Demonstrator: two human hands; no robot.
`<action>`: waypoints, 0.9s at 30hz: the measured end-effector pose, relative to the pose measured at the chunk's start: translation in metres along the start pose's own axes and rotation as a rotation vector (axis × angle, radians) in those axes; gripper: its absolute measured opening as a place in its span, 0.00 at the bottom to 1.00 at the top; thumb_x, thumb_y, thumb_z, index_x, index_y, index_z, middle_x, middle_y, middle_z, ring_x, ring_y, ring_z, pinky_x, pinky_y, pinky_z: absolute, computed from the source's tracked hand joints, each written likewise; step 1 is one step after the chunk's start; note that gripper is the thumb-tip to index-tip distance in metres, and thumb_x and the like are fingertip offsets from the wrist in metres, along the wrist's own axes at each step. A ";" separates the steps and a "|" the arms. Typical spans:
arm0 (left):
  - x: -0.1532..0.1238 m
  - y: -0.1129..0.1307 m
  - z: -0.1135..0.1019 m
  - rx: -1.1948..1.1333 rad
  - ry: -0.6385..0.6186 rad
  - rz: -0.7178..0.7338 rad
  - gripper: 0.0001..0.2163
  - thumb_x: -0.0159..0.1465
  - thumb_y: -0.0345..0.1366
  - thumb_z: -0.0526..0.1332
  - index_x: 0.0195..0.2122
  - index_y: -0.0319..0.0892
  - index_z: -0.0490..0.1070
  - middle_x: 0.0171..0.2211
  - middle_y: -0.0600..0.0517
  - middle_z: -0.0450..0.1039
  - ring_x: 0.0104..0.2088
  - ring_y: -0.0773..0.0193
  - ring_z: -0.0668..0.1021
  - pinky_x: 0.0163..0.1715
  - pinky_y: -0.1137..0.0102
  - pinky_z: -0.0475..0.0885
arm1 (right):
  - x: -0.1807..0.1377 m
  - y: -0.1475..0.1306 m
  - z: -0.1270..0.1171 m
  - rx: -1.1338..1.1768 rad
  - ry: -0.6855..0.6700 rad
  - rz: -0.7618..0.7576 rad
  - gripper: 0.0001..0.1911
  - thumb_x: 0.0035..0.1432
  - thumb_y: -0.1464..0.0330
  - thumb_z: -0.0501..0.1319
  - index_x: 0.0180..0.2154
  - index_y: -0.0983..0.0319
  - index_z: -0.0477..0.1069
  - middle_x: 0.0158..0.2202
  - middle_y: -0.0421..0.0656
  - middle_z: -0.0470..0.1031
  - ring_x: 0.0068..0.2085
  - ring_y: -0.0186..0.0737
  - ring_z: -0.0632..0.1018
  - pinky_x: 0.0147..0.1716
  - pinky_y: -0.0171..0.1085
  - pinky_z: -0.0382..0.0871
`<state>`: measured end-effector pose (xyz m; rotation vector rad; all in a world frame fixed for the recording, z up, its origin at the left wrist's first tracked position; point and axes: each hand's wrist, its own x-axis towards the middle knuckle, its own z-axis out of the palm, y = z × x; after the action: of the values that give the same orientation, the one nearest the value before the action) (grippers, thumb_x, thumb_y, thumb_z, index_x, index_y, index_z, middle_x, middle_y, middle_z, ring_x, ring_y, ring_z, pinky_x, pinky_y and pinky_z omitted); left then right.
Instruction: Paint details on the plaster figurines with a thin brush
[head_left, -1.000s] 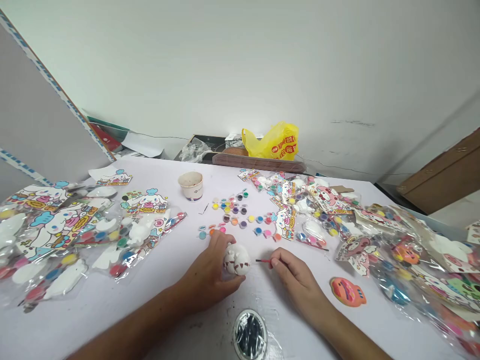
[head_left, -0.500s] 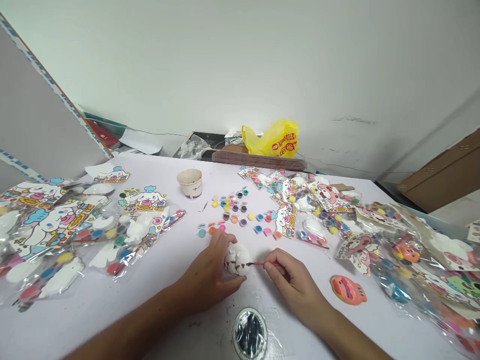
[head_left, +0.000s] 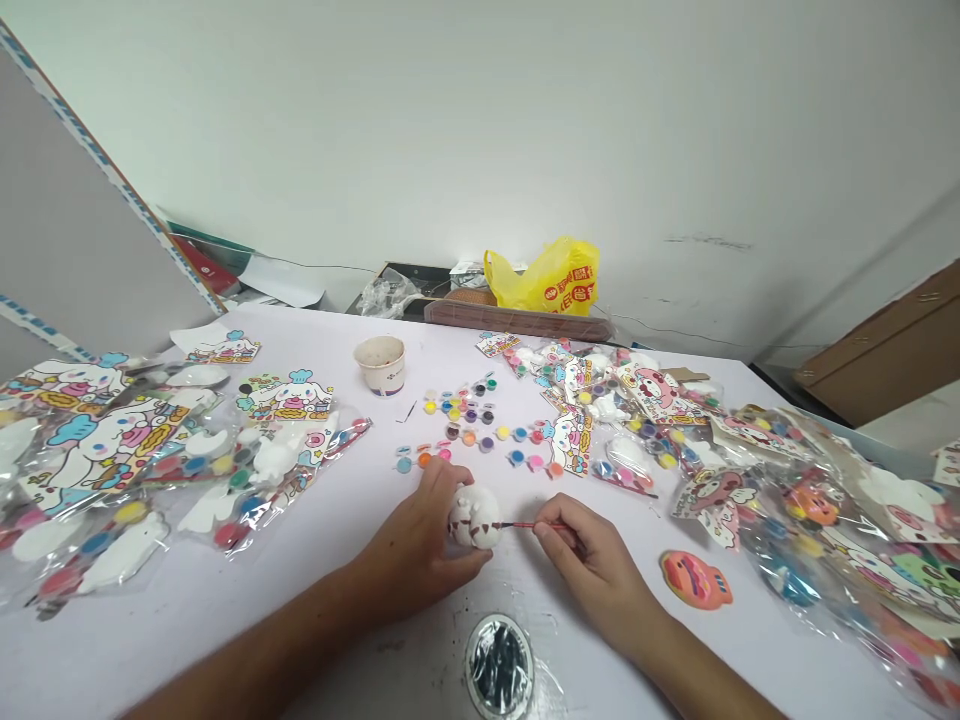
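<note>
My left hand [head_left: 415, 545] is wrapped round a small white plaster figure [head_left: 475, 516] with dark red marks, holding it on the white table [head_left: 300, 560]. My right hand [head_left: 589, 562] pinches a thin red paintbrush [head_left: 534, 525] whose tip touches the figure's right side. Small open paint pots [head_left: 472, 425] in many colours lie just beyond both hands.
Plastic packs of cartoon plaster kits [head_left: 112, 450] cover the left side, and more packs [head_left: 787, 480] cover the right. A paper cup [head_left: 382, 365] stands farther back. A painted orange figure [head_left: 694, 580] lies right of my hand. A round foil-lined hole [head_left: 499, 668] sits near the front edge. A yellow bag [head_left: 547, 277] is by the wall.
My right hand moved the brush left until its tip met the figure. The left hand kept hold of the figure with little movement.
</note>
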<state>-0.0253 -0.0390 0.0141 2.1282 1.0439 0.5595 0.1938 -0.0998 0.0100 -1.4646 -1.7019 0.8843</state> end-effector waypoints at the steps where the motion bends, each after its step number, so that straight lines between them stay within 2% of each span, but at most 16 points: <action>1: 0.000 0.000 0.000 0.001 -0.004 -0.002 0.20 0.56 0.37 0.62 0.47 0.46 0.55 0.42 0.51 0.59 0.31 0.63 0.69 0.29 0.67 0.66 | 0.000 0.000 0.000 0.004 -0.001 -0.003 0.14 0.68 0.60 0.51 0.31 0.60 0.65 0.26 0.37 0.60 0.27 0.36 0.62 0.27 0.35 0.56; 8: 0.001 0.000 -0.001 -0.008 -0.010 -0.001 0.20 0.57 0.37 0.62 0.47 0.46 0.55 0.42 0.51 0.59 0.33 0.62 0.69 0.31 0.66 0.67 | 0.000 -0.001 0.000 0.001 -0.004 -0.005 0.14 0.68 0.61 0.51 0.32 0.60 0.66 0.26 0.37 0.60 0.27 0.36 0.62 0.27 0.35 0.55; 27: 0.001 0.000 0.003 0.047 0.016 0.001 0.19 0.54 0.33 0.61 0.45 0.46 0.55 0.41 0.53 0.57 0.30 0.64 0.67 0.27 0.69 0.63 | 0.000 -0.001 0.001 -0.079 0.002 -0.034 0.13 0.67 0.64 0.52 0.30 0.60 0.65 0.25 0.37 0.60 0.27 0.35 0.62 0.26 0.34 0.55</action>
<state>-0.0229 -0.0389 0.0124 2.1685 1.0745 0.5587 0.1922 -0.1002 0.0102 -1.4829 -1.7732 0.8058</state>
